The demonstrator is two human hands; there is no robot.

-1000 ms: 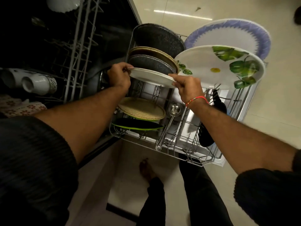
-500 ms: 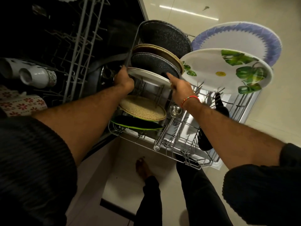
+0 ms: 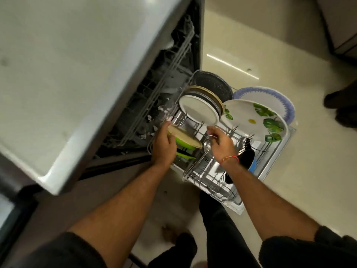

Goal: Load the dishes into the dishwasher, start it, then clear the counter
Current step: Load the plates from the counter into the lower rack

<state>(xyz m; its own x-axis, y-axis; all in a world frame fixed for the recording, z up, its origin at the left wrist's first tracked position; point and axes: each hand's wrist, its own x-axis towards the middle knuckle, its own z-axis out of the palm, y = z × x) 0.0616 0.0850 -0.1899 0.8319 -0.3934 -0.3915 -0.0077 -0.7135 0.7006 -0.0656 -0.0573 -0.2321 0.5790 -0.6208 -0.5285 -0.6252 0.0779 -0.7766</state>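
Loading continues: the left hand (image 3: 164, 147) grips the green-rimmed plate (image 3: 184, 139) in the lower rack (image 3: 270, 163), while the right hand (image 3: 222, 144) hovers with loosely curled, seemingly empty fingers; next, that plate needs seating upright between the tines.

The dishwasher rack (image 3: 222, 190) is sitting pulled out over the floor, holding dishes on edge. A plain white plate (image 3: 199, 110) is leaning upright in front of a tan-rimmed plate (image 3: 210, 93) and a dark speckled one (image 3: 212, 83). Beside them a leaf-patterned plate (image 3: 249, 120) is standing before a blue-rimmed plate (image 3: 274, 97). Lower down, a tan plate (image 3: 185, 137) is tilting over green ones, near a metal ladle (image 3: 204, 149).
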